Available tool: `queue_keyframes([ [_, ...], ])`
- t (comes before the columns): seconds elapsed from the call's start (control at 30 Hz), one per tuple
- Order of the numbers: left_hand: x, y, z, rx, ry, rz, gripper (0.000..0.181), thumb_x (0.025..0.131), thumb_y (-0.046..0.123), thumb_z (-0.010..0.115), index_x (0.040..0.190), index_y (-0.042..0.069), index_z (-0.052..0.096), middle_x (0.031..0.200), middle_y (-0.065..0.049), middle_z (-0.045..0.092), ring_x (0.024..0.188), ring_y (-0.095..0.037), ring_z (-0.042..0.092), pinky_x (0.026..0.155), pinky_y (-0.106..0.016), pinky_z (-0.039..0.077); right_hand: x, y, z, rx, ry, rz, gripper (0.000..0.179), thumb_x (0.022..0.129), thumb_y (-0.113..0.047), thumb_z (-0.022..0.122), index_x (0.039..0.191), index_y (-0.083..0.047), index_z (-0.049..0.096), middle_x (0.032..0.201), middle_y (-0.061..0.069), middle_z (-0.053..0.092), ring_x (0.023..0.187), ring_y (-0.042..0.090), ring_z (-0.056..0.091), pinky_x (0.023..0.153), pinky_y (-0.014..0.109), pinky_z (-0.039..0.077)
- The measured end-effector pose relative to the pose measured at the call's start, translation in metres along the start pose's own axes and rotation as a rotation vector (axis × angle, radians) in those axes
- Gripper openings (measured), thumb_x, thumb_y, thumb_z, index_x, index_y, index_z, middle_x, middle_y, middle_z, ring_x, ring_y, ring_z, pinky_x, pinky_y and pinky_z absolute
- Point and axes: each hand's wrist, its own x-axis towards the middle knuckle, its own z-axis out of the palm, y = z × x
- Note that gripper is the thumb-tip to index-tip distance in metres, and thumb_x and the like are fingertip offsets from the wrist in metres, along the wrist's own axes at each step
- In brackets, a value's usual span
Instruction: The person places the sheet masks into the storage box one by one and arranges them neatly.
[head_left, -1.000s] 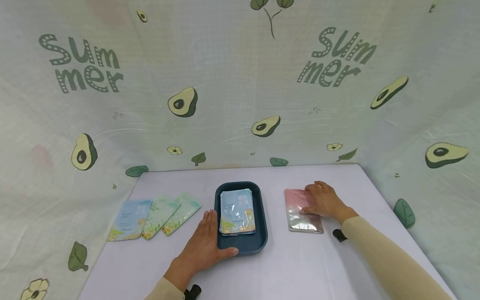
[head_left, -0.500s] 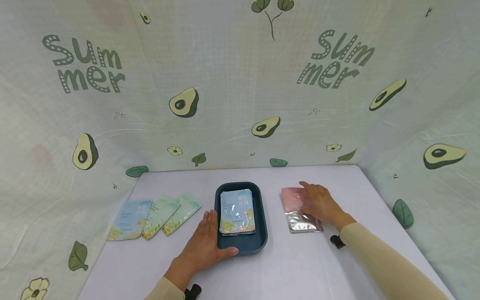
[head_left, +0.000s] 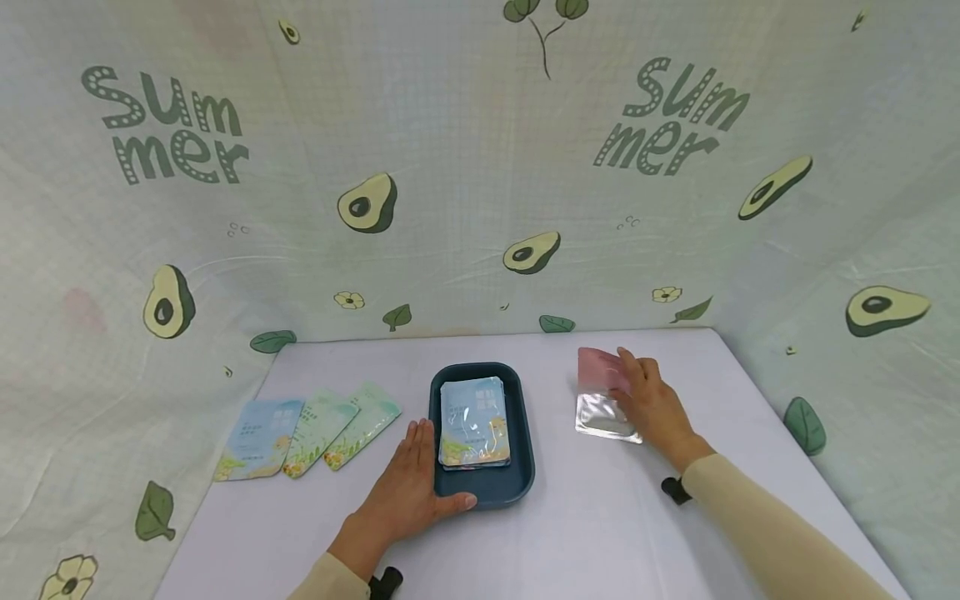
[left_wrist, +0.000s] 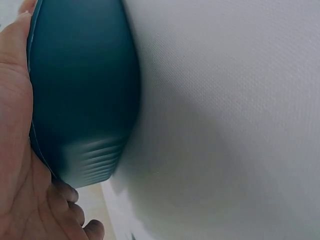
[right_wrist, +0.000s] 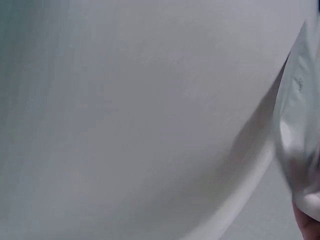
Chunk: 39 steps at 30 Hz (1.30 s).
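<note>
In the head view my right hand (head_left: 654,408) grips a pink-and-silver foil packet (head_left: 600,408) by its right side, the packet tilted up over the table. At the right edge of the right wrist view the packet (right_wrist: 295,110) shows its silvery face, with a dark shadow beside it on the cloth. My left hand (head_left: 408,483) lies straight-fingered along the left side of a dark blue tray (head_left: 480,493), thumb by its front corner. The tray's outer wall (left_wrist: 82,75) fills the upper left of the left wrist view. Inside the tray sits a stack of light blue packets (head_left: 474,423).
Left of the tray, a light blue packet (head_left: 260,440) and two green floral packets (head_left: 318,433) lie in an overlapping fan. A white cloth covers the table (head_left: 555,542). A curtain with avocado prints (head_left: 450,167) hangs behind and at both sides.
My right hand first slid along the pink-and-silver packet, then took hold of it and raised it away from me. The left hand, the tray and the other packets have stayed put.
</note>
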Motion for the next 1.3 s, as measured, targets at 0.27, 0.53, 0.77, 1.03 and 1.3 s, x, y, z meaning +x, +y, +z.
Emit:
queue_keyframes([
  [0.27,0.000,0.000,0.000,-0.011,-0.002,-0.008,0.137,0.082,0.085,0.067,0.168,-0.002,0.006,0.176,-0.021,0.009,0.165,-0.037,0.007,0.131,-0.054,0.022,0.011,-0.013,-0.014,0.200,-0.139,0.333,0.057,0.097,-0.008,0.076,0.147,-0.010,0.048,0.130,0.033,0.065,0.105,0.050,0.069,0.093,0.067,0.054],
  [0.53,0.000,0.000,-0.001,-0.011,-0.001,-0.008,0.137,0.081,0.085,0.067,0.168,-0.003,0.007,0.176,-0.022,0.010,0.165,-0.037,0.007,0.130,-0.054,0.023,0.025,-0.019,-0.021,0.381,-0.330,0.542,0.048,0.104,-0.014,0.068,0.147,-0.006,0.049,0.148,0.031,0.056,0.127,0.049,0.059,0.103,0.062,0.053],
  [0.77,0.000,0.001,-0.001,-0.021,-0.008,-0.018,0.137,0.081,0.084,0.068,0.168,-0.002,0.006,0.176,-0.021,0.010,0.165,-0.037,0.007,0.130,-0.054,0.024,0.034,-0.023,-0.023,0.488,-0.422,0.586,0.057,0.103,-0.010,0.068,0.155,-0.008,0.044,0.134,0.032,0.063,0.105,0.033,0.067,0.078,0.033,0.058],
  [1.03,0.000,0.002,-0.003,-0.020,-0.005,0.006,0.135,0.083,0.082,0.068,0.168,-0.003,0.007,0.176,-0.023,0.010,0.165,-0.038,0.006,0.131,-0.054,0.022,0.048,-0.033,-0.026,0.564,-0.387,0.641,0.058,0.102,-0.011,0.070,0.155,-0.010,0.046,0.131,0.030,0.067,0.094,0.025,0.070,0.070,0.029,0.060],
  [1.3,0.001,0.001,-0.003,-0.014,-0.008,0.010,0.135,0.083,0.082,0.067,0.167,-0.004,0.007,0.176,-0.024,0.010,0.165,-0.038,0.006,0.130,-0.054,0.023,0.069,-0.054,-0.036,0.751,-0.372,0.605,0.061,0.102,-0.009,0.071,0.157,-0.006,0.043,0.132,0.032,0.066,0.088,0.020,0.073,0.065,0.032,0.063],
])
